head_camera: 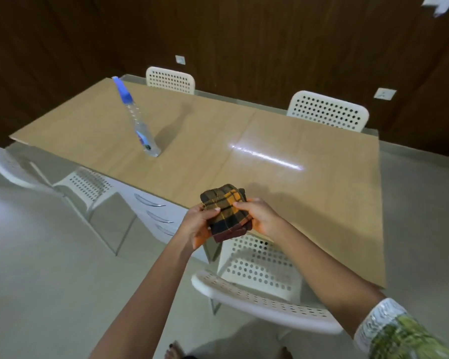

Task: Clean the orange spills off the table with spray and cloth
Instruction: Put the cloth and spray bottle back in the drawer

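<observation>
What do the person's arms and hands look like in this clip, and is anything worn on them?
Both forearms are bare, with no gloves, watch or rings visible. The left hand shows no sleeve anywhere in view. Behind the right hand, a short sleeve ends near the elbow: white fabric with a wavy grey pattern and green leafy print.

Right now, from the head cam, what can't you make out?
- Orange spills: none made out on the table; glare streak washes out part of it.
- Spray bottle label: too small and blurred to read.
- Plaid cloth underside: hidden by the left hand and right hand holding it.
- Right sleeve: cut off by the frame edge.
</observation>
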